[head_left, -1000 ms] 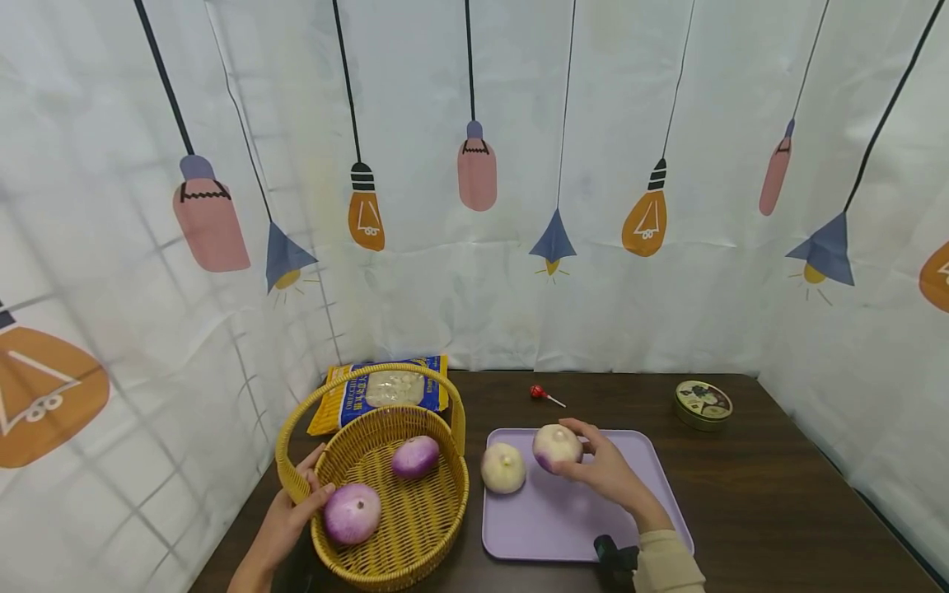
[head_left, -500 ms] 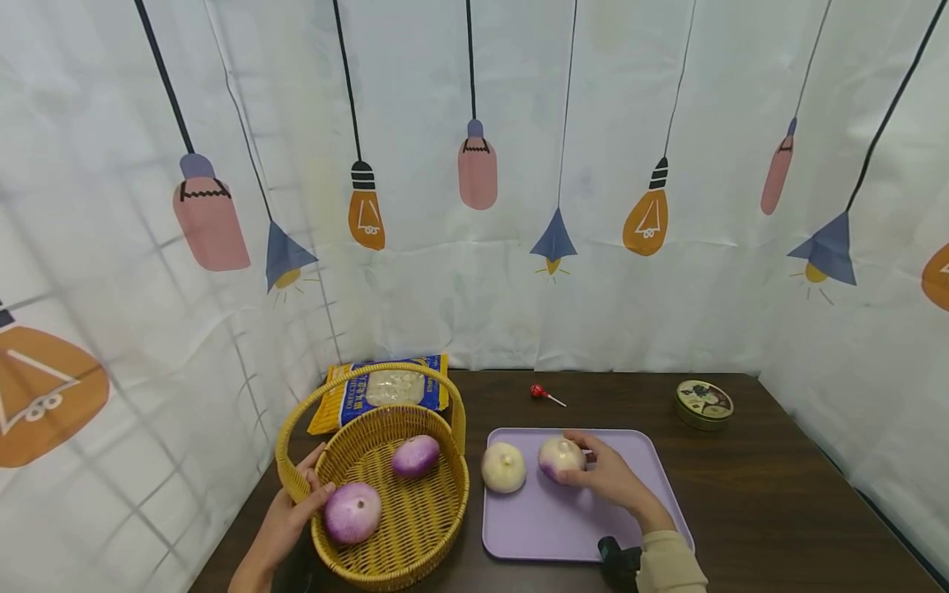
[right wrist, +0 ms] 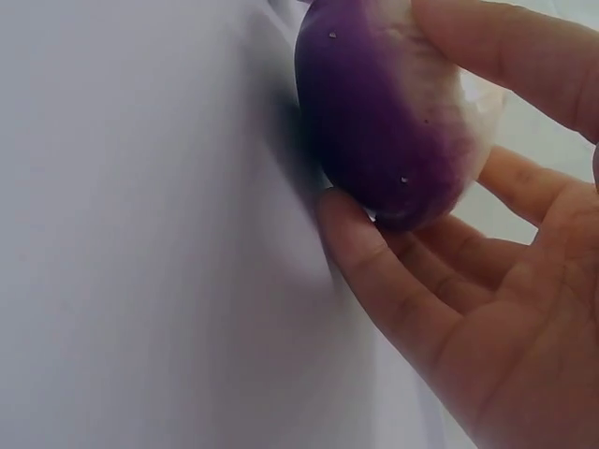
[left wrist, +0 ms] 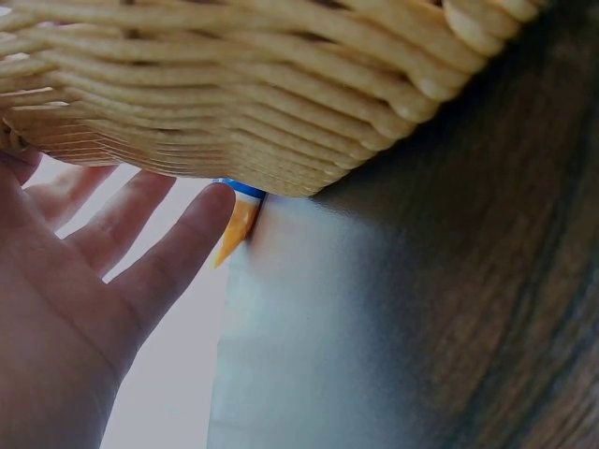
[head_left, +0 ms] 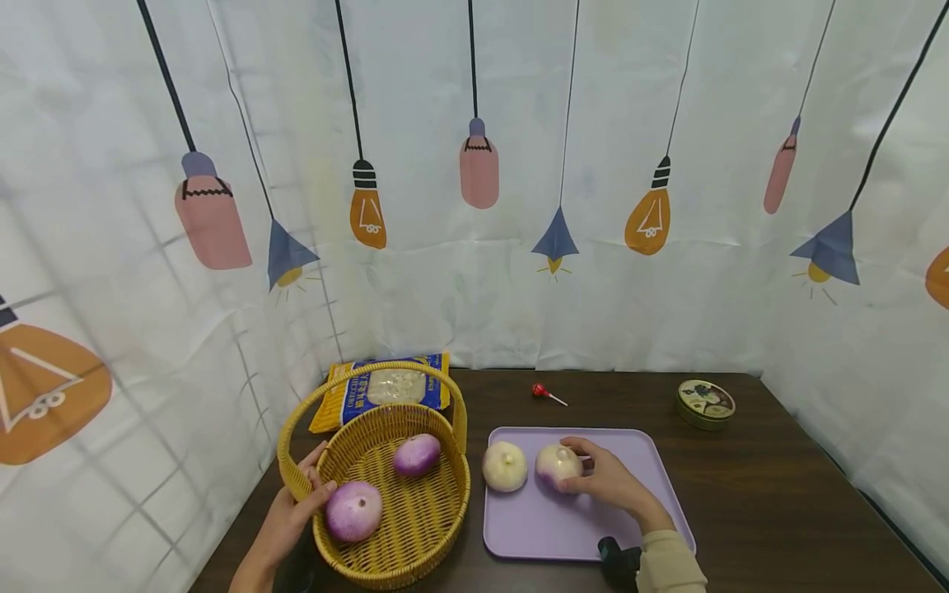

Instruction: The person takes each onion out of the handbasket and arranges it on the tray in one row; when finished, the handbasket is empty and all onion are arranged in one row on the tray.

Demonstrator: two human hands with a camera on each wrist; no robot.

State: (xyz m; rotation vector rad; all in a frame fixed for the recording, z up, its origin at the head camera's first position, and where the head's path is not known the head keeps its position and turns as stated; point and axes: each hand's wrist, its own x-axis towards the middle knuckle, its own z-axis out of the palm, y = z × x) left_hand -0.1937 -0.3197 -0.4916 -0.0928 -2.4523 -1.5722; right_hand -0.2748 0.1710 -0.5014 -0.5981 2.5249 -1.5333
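Observation:
My left hand (head_left: 285,519) grips the side of a yellow woven basket (head_left: 415,552) at the foot of its handle, thumb at the rim. In the left wrist view its fingers (left wrist: 178,248) lie against the weave. Inside the basket are a purple turnip (head_left: 353,511) and another purple turnip (head_left: 417,455). Over the lilac tray (head_left: 541,527), my right hand (head_left: 611,482) holds a white-and-purple turnip (head_left: 558,467) between thumb and fingers. The right wrist view shows this turnip's purple side (right wrist: 384,112) close to the tray surface. A pale turnip (head_left: 505,467) sits at the tray's left.
A blue and yellow pasta bag (head_left: 393,387) lies behind the basket. Beyond the tray is a red lollipop (head_left: 544,393), and a round green tin (head_left: 705,403) stands at the back right. A patterned white curtain (head_left: 474,305) borders the dark table (head_left: 778,511).
The turnip in my right hand has come down a little, closer to the tray, beside the pale turnip. My left hand and the basket have stayed in place.

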